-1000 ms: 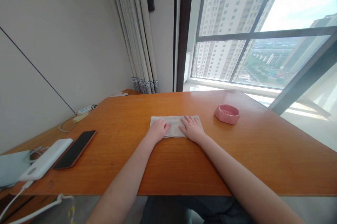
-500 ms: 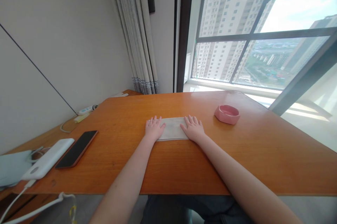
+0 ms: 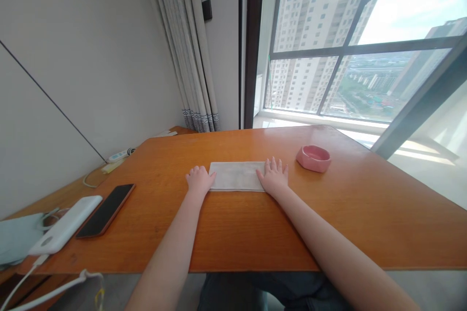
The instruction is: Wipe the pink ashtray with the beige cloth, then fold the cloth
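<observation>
A folded white cloth [image 3: 238, 176] lies flat on the wooden table, its long side running left to right. At its left edge is my left hand [image 3: 199, 179], palm down, with the thumb touching the cloth and the other fingers slightly bent on the wood beside it. My right hand [image 3: 274, 176] rests over the cloth's right end, fingers spread and stretched out. The part of the cloth beneath that hand is hidden. Neither hand grips anything.
Right of my right hand stands a pink hexagonal bowl [image 3: 314, 158]. On the left side of the table [image 3: 251, 233] lie a dark phone [image 3: 106, 210] and a white power bank [image 3: 66, 224] with a cable plugged in. A power strip [image 3: 118, 156] sits by the wall.
My left hand has slid left to the cloth's edge and its fingers have bent. My right hand has shifted slightly right, so more of the cloth shows between them.
</observation>
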The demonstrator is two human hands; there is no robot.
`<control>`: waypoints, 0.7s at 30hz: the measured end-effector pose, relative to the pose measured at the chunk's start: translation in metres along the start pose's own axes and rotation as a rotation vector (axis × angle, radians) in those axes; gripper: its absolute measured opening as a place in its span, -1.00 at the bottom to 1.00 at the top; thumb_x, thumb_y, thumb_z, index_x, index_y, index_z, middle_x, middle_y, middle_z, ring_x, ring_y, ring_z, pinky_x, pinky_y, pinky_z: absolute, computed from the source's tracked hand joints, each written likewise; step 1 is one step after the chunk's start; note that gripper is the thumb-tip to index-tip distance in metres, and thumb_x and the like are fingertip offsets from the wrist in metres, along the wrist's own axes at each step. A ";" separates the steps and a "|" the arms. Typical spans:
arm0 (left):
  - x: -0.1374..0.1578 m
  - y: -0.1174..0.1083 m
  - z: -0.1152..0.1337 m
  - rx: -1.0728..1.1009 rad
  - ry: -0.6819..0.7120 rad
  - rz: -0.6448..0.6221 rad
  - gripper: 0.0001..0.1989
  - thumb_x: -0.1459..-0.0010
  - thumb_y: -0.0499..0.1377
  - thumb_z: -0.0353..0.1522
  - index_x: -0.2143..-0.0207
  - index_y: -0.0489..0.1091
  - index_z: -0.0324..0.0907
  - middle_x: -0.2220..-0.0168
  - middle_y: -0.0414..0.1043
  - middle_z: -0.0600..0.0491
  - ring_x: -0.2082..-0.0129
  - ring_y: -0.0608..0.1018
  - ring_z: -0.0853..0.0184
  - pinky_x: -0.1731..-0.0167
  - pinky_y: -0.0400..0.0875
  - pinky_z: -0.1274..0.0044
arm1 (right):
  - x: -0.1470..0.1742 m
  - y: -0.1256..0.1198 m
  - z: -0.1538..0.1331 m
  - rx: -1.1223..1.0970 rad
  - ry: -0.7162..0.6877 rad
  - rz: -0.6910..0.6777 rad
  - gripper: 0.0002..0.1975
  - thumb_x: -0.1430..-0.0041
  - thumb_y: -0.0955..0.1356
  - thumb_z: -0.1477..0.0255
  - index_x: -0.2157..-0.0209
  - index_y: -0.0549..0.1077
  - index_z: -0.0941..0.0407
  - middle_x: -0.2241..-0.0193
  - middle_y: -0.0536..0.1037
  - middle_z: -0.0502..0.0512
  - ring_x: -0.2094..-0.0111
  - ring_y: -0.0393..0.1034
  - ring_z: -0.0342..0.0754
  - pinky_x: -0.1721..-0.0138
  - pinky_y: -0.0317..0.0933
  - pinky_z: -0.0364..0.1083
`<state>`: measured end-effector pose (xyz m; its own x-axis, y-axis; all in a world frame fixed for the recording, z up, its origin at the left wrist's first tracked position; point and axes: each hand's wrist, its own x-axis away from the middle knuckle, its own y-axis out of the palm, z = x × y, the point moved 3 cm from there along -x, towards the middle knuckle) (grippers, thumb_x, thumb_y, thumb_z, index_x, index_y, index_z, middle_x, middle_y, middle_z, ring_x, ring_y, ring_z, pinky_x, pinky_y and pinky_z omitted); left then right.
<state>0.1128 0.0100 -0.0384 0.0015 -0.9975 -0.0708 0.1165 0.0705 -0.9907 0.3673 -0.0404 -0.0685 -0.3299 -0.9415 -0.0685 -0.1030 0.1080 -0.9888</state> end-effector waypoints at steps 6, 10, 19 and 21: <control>0.000 0.009 0.009 0.013 0.036 -0.099 -0.61 -0.10 0.01 -0.10 0.24 0.38 -0.22 0.13 0.44 -0.21 0.08 0.44 0.03 0.15 0.26 0.25 | 0.015 0.000 -0.025 -0.044 -0.364 -0.061 -0.31 -0.22 -0.02 0.03 -0.27 -0.04 0.11 -0.30 -0.10 0.10 -0.30 -0.31 0.15 -0.23 -0.37 0.16; 0.002 0.009 0.012 0.155 0.044 -0.107 -0.53 -0.11 0.03 -0.20 -0.01 0.20 -0.27 0.15 0.45 -0.22 0.14 0.49 0.07 0.24 0.32 0.38 | 0.017 0.007 -0.028 -0.027 -0.344 -0.130 -0.29 -0.21 -0.01 0.01 -0.27 -0.03 0.12 -0.30 -0.11 0.13 -0.29 -0.30 0.19 -0.22 -0.37 0.19; -0.007 0.008 0.001 0.375 0.078 -0.093 -0.26 -0.01 0.03 -0.48 -0.26 -0.13 -0.25 0.11 0.43 -0.22 0.15 0.50 0.10 0.23 0.32 0.42 | 0.014 0.003 -0.019 -0.066 -0.288 -0.131 -0.34 -0.23 -0.01 0.05 -0.27 -0.06 0.07 -0.30 -0.15 0.14 -0.29 -0.31 0.18 -0.22 -0.32 0.15; -0.012 0.004 -0.008 0.402 0.043 0.019 -0.29 -0.01 0.01 -0.51 -0.25 -0.09 -0.26 0.09 0.40 -0.24 0.11 0.47 0.09 0.20 0.32 0.39 | 0.015 0.005 -0.017 -0.051 -0.229 -0.128 -0.33 -0.23 0.02 0.05 -0.27 -0.06 0.09 -0.30 -0.16 0.18 -0.29 -0.33 0.21 -0.22 -0.33 0.16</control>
<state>0.1053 0.0223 -0.0421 -0.0332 -0.9942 -0.1021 0.4963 0.0723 -0.8651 0.3458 -0.0485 -0.0723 -0.0905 -0.9956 0.0231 -0.1795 -0.0065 -0.9837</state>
